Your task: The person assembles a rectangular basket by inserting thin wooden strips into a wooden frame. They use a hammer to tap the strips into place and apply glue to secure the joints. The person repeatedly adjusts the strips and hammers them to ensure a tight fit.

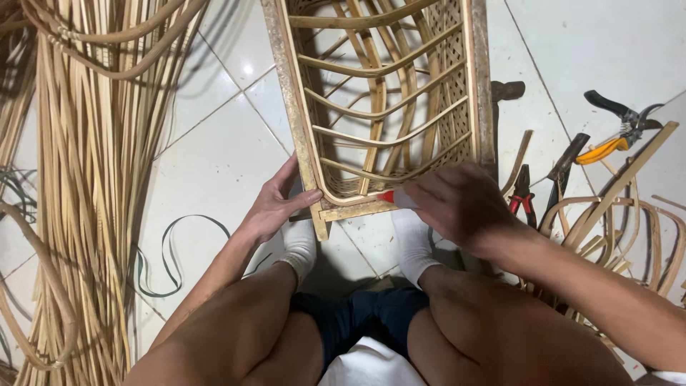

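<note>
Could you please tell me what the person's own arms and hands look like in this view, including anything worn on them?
Both arms are bare to the frame's edge, with no sleeves showing. The left hand and right hand are bare too: no gloves, and no rings, watch or bands that I can see. Nails look short. A white garment edge shows in the lower right corner, but whether it is a sleeve is unclear.

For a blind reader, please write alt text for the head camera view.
A seated person's left hand steadies a rattan frame on the tiled floor while the right hand presses a red-tipped tool to its lower corner. Rattan strips lie left, pliers right.
</note>
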